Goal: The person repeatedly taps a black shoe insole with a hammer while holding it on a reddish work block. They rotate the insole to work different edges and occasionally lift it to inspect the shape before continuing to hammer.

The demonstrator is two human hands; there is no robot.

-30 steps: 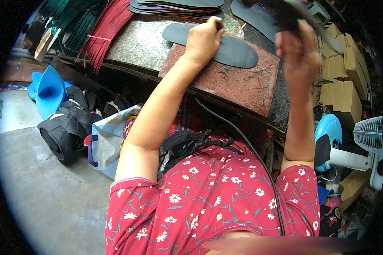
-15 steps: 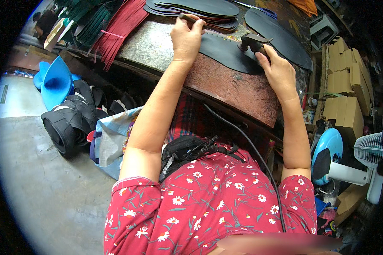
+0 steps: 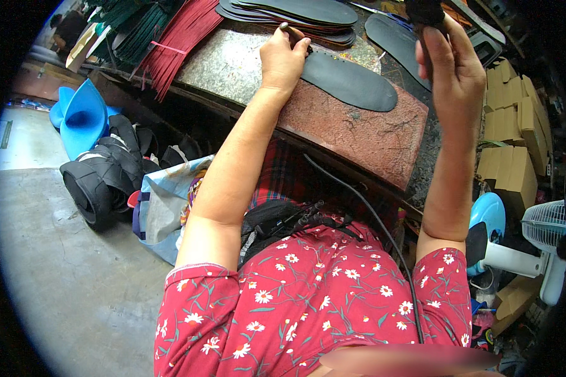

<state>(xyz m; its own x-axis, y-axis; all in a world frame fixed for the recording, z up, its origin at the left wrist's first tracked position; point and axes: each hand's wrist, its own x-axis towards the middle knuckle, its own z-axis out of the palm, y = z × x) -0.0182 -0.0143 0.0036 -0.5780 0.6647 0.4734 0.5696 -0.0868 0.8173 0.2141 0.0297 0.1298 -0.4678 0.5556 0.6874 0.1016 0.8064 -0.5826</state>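
On the work slab lies a dark sole-shaped sheet point(image 3: 352, 81) with a row of small holes along its far edge. My left hand point(image 3: 280, 68) is closed around a punch point(image 3: 284, 26), a short rod whose top end shows above my fingers; its lower tip is hidden. That hand rests at the left end of the sheet. High at the upper right, my right hand point(image 3: 451, 66) grips a hammer point(image 3: 424, 12), raised well off the table. The hammer is dark and partly cut off by the picture's edge.
A stack of dark soles point(image 3: 289, 14) lies behind my left hand, beside red strips point(image 3: 177, 47). Another sole point(image 3: 393, 44) is partly behind my right hand. Cardboard boxes point(image 3: 509, 119) and a white fan point(image 3: 543, 223) stand at the right. Black rolls point(image 3: 91, 195) sit on the floor.
My right hand has lifted the hammer up and to the right, away from the sheet. My left hand has shifted slightly right and down, and the punch now stands more upright.
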